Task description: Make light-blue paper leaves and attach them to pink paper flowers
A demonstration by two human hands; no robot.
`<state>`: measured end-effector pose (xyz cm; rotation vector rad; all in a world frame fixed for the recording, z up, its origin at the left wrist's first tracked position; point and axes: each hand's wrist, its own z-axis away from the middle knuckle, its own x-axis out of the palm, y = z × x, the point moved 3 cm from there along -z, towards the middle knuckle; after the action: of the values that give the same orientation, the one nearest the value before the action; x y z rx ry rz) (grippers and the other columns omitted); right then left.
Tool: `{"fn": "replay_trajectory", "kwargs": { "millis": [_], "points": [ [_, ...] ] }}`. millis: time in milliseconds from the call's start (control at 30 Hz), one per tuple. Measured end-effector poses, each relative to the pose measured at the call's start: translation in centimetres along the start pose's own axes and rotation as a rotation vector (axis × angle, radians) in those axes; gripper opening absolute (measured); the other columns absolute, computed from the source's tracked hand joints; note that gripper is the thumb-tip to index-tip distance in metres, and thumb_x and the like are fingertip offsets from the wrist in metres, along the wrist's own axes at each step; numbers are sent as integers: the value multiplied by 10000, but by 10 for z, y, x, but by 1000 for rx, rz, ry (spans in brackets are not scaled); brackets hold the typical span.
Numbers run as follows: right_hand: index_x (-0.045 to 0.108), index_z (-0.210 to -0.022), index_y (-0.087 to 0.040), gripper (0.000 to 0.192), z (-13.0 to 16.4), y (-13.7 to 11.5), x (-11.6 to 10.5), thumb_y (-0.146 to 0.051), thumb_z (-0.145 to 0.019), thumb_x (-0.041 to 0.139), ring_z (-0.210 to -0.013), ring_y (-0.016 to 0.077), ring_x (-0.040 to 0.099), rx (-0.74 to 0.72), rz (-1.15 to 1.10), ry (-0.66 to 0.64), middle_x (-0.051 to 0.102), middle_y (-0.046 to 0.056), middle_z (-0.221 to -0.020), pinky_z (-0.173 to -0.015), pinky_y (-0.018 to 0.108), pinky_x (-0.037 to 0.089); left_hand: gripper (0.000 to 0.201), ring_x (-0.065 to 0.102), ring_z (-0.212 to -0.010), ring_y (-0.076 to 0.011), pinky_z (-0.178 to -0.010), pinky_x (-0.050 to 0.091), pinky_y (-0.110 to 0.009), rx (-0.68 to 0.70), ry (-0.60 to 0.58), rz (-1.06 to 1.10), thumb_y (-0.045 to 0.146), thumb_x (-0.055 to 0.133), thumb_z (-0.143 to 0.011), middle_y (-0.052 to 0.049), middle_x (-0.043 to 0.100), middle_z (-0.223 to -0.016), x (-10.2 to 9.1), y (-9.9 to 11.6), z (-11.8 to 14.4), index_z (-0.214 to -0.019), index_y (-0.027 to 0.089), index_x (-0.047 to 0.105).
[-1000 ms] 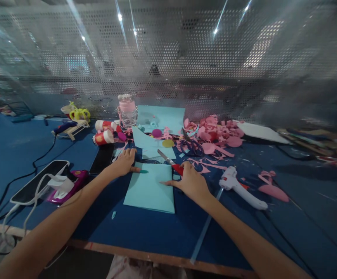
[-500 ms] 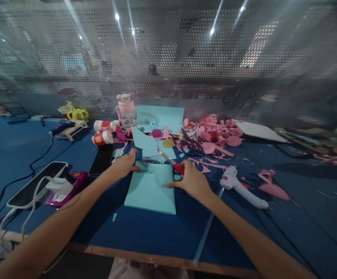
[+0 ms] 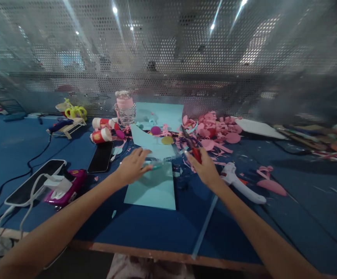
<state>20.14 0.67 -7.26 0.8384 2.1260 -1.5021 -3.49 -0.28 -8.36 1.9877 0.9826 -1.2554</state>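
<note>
My right hand [image 3: 205, 166] is closed round the red handle [image 3: 196, 155] of a pair of scissors, their dark blades [image 3: 186, 135] pointing up and away from me. My left hand [image 3: 133, 166] is over the upper left part of a light-blue folded sheet [image 3: 151, 190]. Between its thumb and fingers runs a clear, blurred strip [image 3: 168, 158], tilted up to the right; its exact kind is hard to make out. Behind the strip lies another light-blue cut sheet [image 3: 153, 149] with a yellow disc [image 3: 167, 140] and a purple disc [image 3: 156, 130] near it.
To the right lie a white glue gun [image 3: 242, 184], a pink cut-out [image 3: 271, 186] and a heap of pink scraps [image 3: 215, 128]. A black phone [image 3: 100, 157], red-and-white paper cups [image 3: 101, 135], a pink-lidded bottle [image 3: 124, 108] and a purple power block with cables [image 3: 66, 188] are on the left.
My right hand has moved right, off the folded sheet, and the scissors now point more upward. My left hand has shifted right over the sheet, and the clear strip has tilted.
</note>
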Motion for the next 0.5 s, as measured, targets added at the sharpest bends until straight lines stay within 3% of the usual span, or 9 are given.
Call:
{"fn": "replay_trajectory", "kwargs": {
  "millis": [67,200,300,400,500],
  "points": [
    [448,-818,-188,390,-4,5,-5,-572,-748,454,-563,138,497,36,-70,98,538,-6,-658,-554,264,393,484,483,-969,-258,-801,424,-388,96,-140,-20,513,360,-830,-127,511,-1022,13,14,2,-1160,168,442],
    [437,-706,-197,337,-3,6,-2,-528,-756,474,-595,153,501,13,57,126,531,3,-637,-599,276,388,547,339,-1194,-340,-941,269,-529,66,-64,-107,503,322,-846,-189,376,-1293,19,30,8,-1280,173,372],
    [397,-663,-208,316,1,0,2,-482,-819,383,-632,168,491,-102,162,114,511,19,-649,-626,286,374,566,188,-1316,-297,-1036,127,-517,272,-133,6,484,274,-870,-134,244,-1424,17,44,17,-1368,220,224],
    [422,-692,-200,302,4,-3,6,-456,-839,357,-644,168,491,-181,148,-27,508,19,-661,-639,284,375,645,149,-1340,-267,-1060,82,-499,451,-274,126,550,285,-841,-100,205,-1451,17,52,25,-1393,256,131],
    [491,-755,-184,298,8,-8,12,-437,-849,363,-673,159,496,-264,82,-267,533,19,-713,-655,273,383,632,118,-1348,-265,-1061,74,-510,472,-313,159,535,333,-834,-87,157,-1465,16,54,26,-1386,286,153]
  ]
}}
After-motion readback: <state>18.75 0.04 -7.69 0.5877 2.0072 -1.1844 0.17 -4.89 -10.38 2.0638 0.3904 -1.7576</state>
